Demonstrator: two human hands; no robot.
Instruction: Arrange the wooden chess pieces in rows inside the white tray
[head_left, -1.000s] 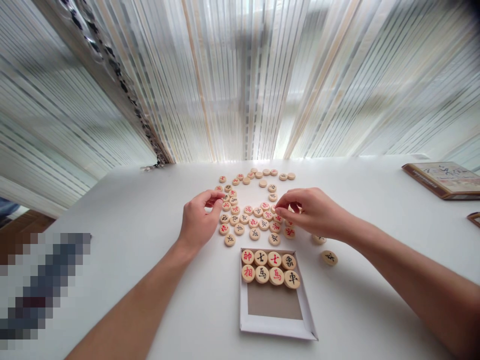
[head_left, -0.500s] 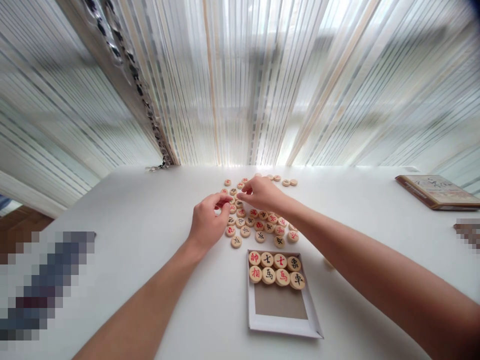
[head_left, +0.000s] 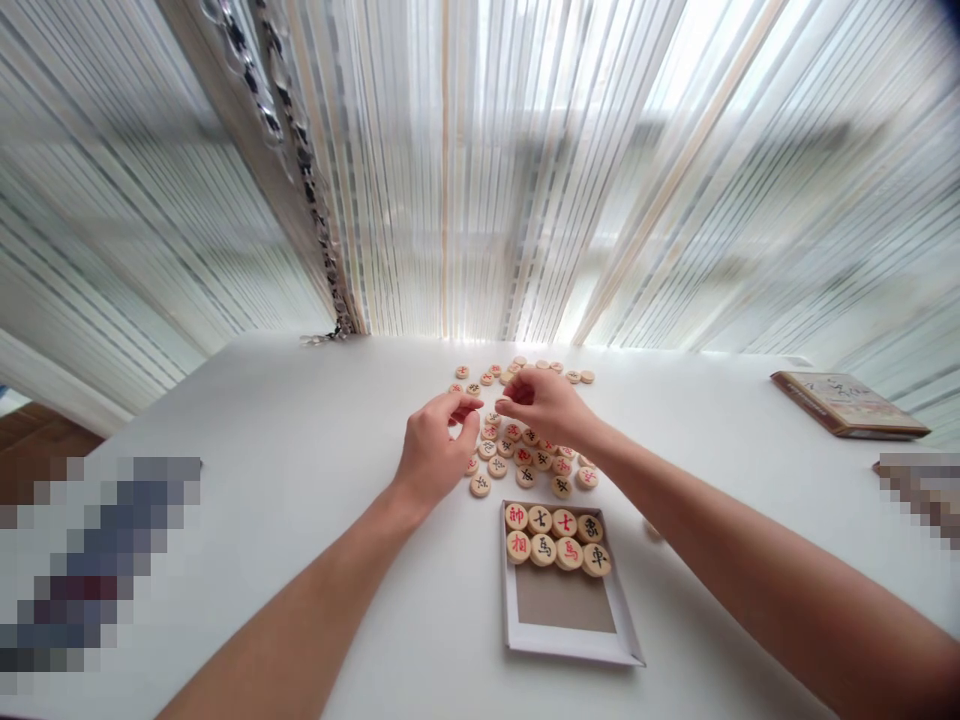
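Many round wooden xiangqi pieces with red or black characters lie loosely on the white table, among them a black-marked piece (head_left: 480,485) at the near edge. My left hand (head_left: 439,445) hovers at the left side of the spread, thumb and fingers curved and apart with nothing seen between them. Across from it, my right hand (head_left: 551,405) has thumb and fingers pinched on a piece, mostly hidden by the fingers. Nearer me is a shallow white box tray (head_left: 566,645). Two rows of pieces fill its far half, including a red-marked piece (head_left: 517,546); its near half shows brown bottom.
A flat box (head_left: 851,403) with a printed lid lies at the table's right. One loose piece (head_left: 654,530) sits by my right forearm, partly hidden. A string curtain (head_left: 480,200) hangs behind the table's far edge. Pixelated patches cover areas at both sides.
My right hand has drawn back slightly to the right, away from the left hand. My left hand has shifted a little right and nearer. The view has tilted slightly; the tray pieces look unchanged.
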